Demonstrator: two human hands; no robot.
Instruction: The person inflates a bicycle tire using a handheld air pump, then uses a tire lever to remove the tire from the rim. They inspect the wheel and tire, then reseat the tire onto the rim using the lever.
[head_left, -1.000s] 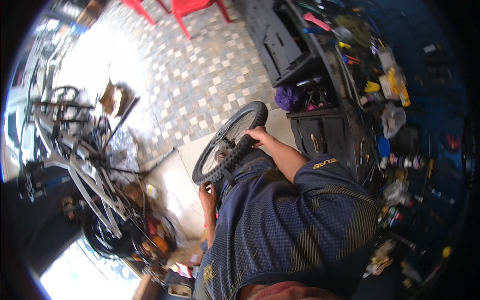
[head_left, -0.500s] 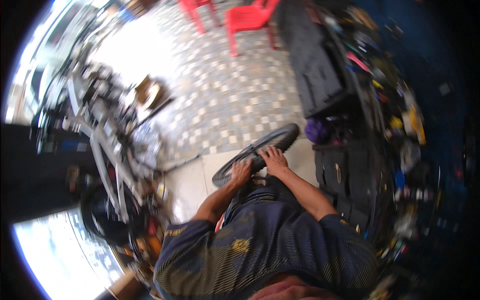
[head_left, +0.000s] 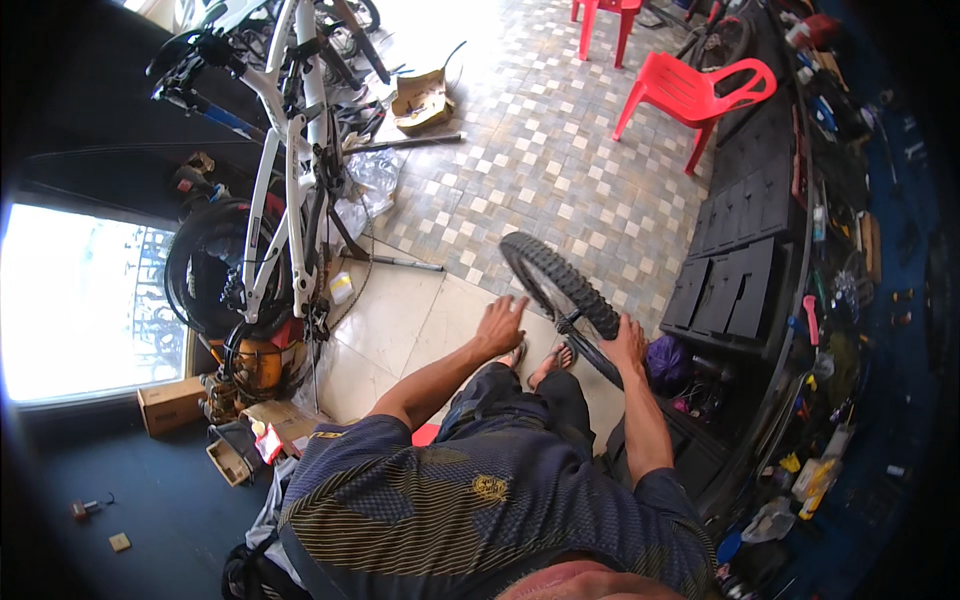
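Note:
A bicycle wheel with a black knobby tyre [head_left: 572, 277] stands tilted in front of my legs, its far edge leaning left. My right hand [head_left: 625, 347] grips the tyre on its near right side, fingers curled over the tread. The wheel's lower right part is hidden behind that hand and forearm. To the left of the wheel, my left hand [head_left: 499, 325] hangs in the air with its fingers apart, holding nothing. The hub [head_left: 567, 325] shows between the hands, above my sandalled feet [head_left: 550, 362].
On the left a white bicycle frame [head_left: 268, 175] is held upright, with a loose black tyre [head_left: 187, 265] behind it. A metal bar [head_left: 405, 264] lies on the floor. Black drawers [head_left: 728, 290], a purple bag [head_left: 668, 362] and a tool-strewn bench [head_left: 815, 330] line the right. A red chair [head_left: 690, 95] stands ahead.
The wheel has turned and shifted right, now leaning the other way. My left hand has come off the tyre; my right hand has moved to its right side. The whole view has swung round.

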